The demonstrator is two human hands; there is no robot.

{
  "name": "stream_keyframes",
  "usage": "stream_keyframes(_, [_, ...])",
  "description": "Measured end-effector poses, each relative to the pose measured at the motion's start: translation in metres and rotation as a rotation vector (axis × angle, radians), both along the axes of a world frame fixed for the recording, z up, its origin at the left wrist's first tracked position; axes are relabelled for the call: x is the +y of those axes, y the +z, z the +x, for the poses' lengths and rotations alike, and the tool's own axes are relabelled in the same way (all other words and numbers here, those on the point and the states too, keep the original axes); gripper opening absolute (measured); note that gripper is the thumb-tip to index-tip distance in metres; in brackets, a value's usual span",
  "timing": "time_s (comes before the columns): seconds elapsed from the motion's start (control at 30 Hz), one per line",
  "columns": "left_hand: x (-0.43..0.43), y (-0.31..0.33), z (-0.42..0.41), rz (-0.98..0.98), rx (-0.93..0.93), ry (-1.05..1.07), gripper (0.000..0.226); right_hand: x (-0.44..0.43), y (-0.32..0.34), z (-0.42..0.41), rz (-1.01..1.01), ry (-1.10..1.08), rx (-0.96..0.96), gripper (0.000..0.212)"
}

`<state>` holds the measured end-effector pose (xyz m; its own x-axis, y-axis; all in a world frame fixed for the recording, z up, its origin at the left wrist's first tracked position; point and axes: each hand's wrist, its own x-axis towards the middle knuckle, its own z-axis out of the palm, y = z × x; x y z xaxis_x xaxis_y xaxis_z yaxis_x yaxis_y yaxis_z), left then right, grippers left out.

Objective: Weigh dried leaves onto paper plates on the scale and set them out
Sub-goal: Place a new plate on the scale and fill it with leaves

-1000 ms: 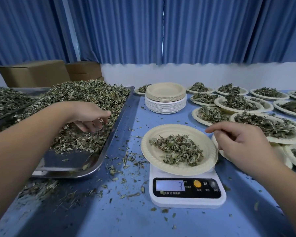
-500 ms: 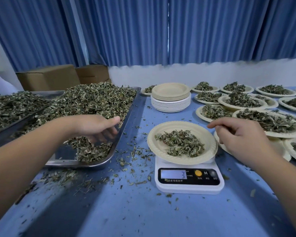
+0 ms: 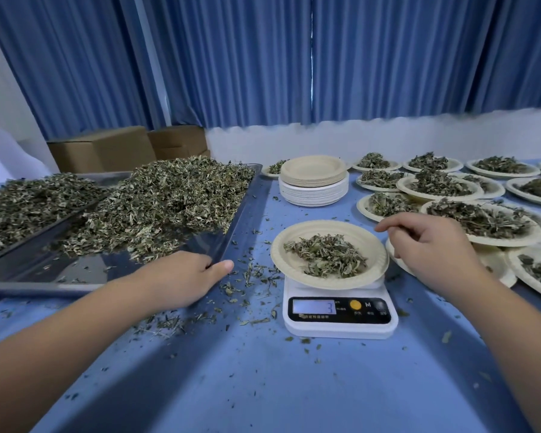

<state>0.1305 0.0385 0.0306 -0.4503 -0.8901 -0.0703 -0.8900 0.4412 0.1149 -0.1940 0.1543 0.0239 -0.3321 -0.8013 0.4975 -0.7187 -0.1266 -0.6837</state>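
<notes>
Metal tray (image 3: 240,214) rim now meets left hand (image 3: 181,281), grip unclear; right hand (image 3: 431,248) hovers loosely curled.

scale (image 3: 340,314) screen (image 3: 314,306): just a 3
beside the orange button (image 3: 355,305): letter M
tiny print on the black panel: way too blurry to read, sorry

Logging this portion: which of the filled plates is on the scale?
The plate just left of the right hand, resting on the white scale. Every other filled plate lies on the blue table, behind it or to the right.
</notes>
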Motion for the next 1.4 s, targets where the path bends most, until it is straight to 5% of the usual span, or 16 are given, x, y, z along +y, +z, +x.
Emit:
stream_keyframes(0.27, [0.007, -0.006, 0.013, -0.175, 0.116, 0.007, 0.056, 0.001, -0.001, -0.001, -0.005, -0.005, -0.010, 0.039])
stream_keyframes(0.67, [-0.012, 0.014, 0.023, 0.011, 0.378, 0.066, 0.066, 0.000, 0.000, -0.002, -0.003, -0.018, -0.010, 0.039])
stream_keyframes(0.8, [-0.024, 0.014, 0.021, -0.025, 0.405, 0.117, 0.038, -0.001, -0.001, -0.002, 0.003, -0.017, -0.002, 0.039])
stream_keyframes(1.03, [-0.028, 0.033, -0.005, -0.156, 0.497, -0.005, 0.011, -0.003, -0.004, -0.003, 0.002, -0.014, -0.022, 0.039])
stream_keyframes(1.4, [-0.013, 0.066, -0.124, -0.202, 0.667, -0.272, 0.023, -0.003, -0.003, -0.004, -0.011, 0.000, -0.024, 0.039])
